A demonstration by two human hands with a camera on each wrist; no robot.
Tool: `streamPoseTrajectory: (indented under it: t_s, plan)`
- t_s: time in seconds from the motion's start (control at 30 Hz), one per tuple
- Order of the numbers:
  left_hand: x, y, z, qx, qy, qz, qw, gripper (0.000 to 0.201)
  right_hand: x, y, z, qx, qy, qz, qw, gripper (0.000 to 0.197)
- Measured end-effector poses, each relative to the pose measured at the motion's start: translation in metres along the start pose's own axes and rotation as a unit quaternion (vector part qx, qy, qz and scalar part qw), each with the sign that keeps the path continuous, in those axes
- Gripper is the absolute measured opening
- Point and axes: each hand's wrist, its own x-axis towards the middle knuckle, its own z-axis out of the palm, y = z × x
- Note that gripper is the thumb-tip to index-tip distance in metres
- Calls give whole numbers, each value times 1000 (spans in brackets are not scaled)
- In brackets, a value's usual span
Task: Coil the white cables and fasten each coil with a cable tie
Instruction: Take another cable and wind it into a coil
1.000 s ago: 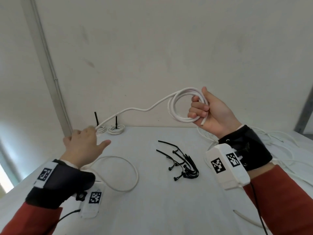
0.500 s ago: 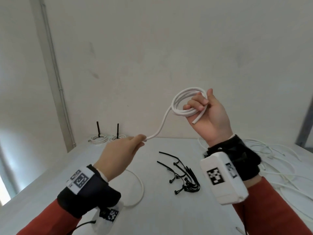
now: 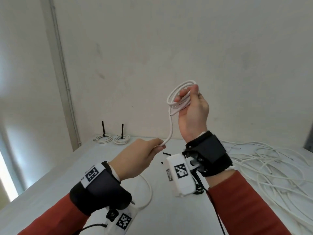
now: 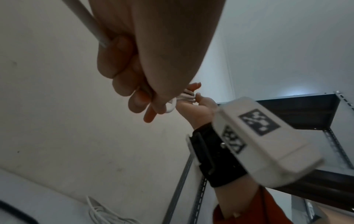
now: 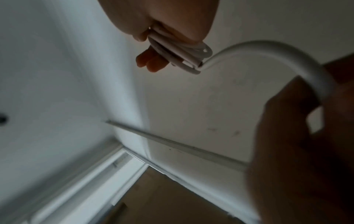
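Head: right hand (image 3: 193,112) is gripping the coil (image 3: 169,96) mid-frame, above the desk (image 3: 50,192). Left hand (image 3: 135,160) is pinching the white cable (image 3: 171,128) just below.
Left wrist: left-hand fingers (image 4: 122,63) are curling round it, upper left.
Right wrist: coil is clamped top centre.
Mid-coiling. Next loop likely needs slack fed up.

Head view down over table (image 3: 94,155), wrist views close, facing upward, sharing white cable (image 5: 178,54)

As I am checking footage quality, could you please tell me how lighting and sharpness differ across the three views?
Head view: evenly lit, the coil sharp. Left wrist view: the left hand close and shadowed. Right wrist view: dim, motion-blurred throughout.
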Motion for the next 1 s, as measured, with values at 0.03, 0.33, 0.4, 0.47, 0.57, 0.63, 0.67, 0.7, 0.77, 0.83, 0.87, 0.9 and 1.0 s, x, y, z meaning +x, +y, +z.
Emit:
streamPoseTrajectory:
  t_s: [0.03,0.33,0.4,0.47,0.57,0.63,0.67,0.7,0.77,0.83,0.87,0.9,1.0]
  plan:
    - [0,-4,-2,9,5,-2,1000,25,2,-5,-1,32,3,32,999,30]
    - [2,-16,-15,-24,26,-32,999,14,-5,-16,-14,60,-55,210,974,36]
    - [8,-6,1,-48,82,13,995,12,-9,-11,-12,88,-64,220,969,35]
    - [11,1,13,-80,171,7,982,15,-9,-12,-12,114,-66,219,967,34]
    - [13,2,13,-179,257,-36,949,25,-6,-22,-19,147,-54,215,964,34]
    - [18,0,4,-307,275,-84,907,28,-5,-28,-27,168,-50,218,960,33]
    - [22,-1,-1,-372,275,-114,879,28,-6,-28,-31,173,-54,223,958,33]
    - [24,-1,-7,-428,266,-143,852,29,-7,-28,-35,172,-63,229,956,33]
    - [28,-2,-16,-502,236,-183,812,30,-11,-26,-42,183,-96,244,948,34]
    - [31,-7,-23,-517,206,-205,805,30,-13,-24,-46,212,-125,254,935,34]
    - [32,-11,-24,-501,196,-213,816,30,-14,-24,-46,225,-130,251,932,33]
    - [33,-15,-24,-473,190,-215,833,29,-15,-24,-45,236,-130,240,933,29]
    - [32,-24,-15,-339,191,-176,904,28,-14,-25,-39,231,-110,181,950,21]
